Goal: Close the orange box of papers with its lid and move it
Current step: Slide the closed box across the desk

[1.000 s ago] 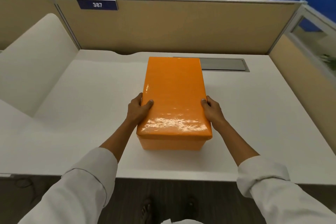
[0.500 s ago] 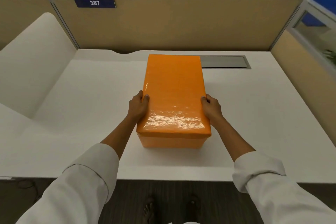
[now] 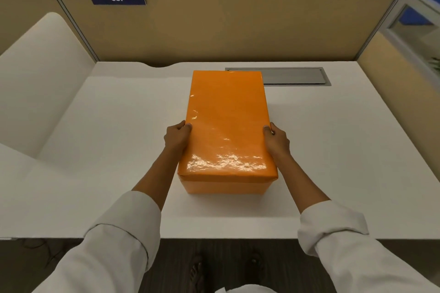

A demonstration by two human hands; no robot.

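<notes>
The orange box [image 3: 223, 187] stands on the white desk [image 3: 114, 150], near its middle, with its glossy orange lid [image 3: 227, 123] seated flat on top. The papers inside are hidden. My left hand [image 3: 177, 138] grips the lid's left edge, thumb resting on the top surface. Against the right edge, my right hand [image 3: 277, 141] holds the box the same way. The box's long side runs away from me.
A grey metal cable hatch [image 3: 295, 76] lies flush in the desk behind the box's far right corner. Beige partition walls [image 3: 214, 26] close off the back and right. A white curved side surface [image 3: 40, 74] rises on the left. The desk's front edge is near me.
My left thumb has slid from on top of the lid back to its edge. The box has shifted slightly away from me, toward the hatch.
</notes>
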